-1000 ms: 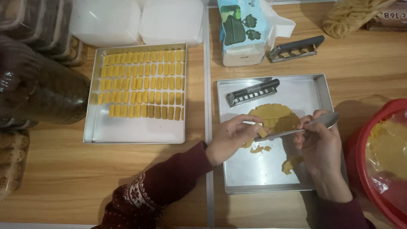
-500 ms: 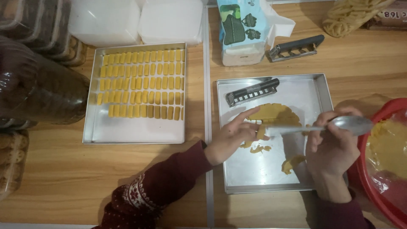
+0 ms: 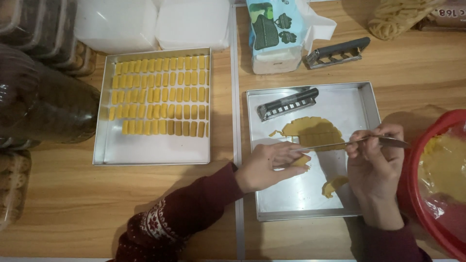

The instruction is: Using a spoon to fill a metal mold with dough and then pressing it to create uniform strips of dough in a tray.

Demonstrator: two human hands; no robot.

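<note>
My right hand [image 3: 376, 162] grips a metal spoon [image 3: 388, 141] by its bowl end, the thin handle reaching left across the right metal tray [image 3: 361, 104]. My left hand [image 3: 267, 165] pinches a small piece of yellow dough [image 3: 302, 160] at the handle's tip. A flat sheet of yellow dough [image 3: 313, 131] lies in the tray just above my hands, and a dough scrap [image 3: 332, 186] lies lower down. A black-handled metal cutter [image 3: 287, 103] rests at the tray's top left.
The left tray [image 3: 150, 153] holds rows of several cut yellow dough pieces [image 3: 160, 94]. A red bowl of dough [image 3: 439, 174] sits at the right edge. A second cutter [image 3: 337, 52], a tissue pack [image 3: 276, 31], white boxes [image 3: 150, 22] and stacked containers [image 3: 34, 82] line the back and left.
The spoon has turned in my right hand, its bowl now toward the right. My left hand has drawn down and closed on a small dough piece.
</note>
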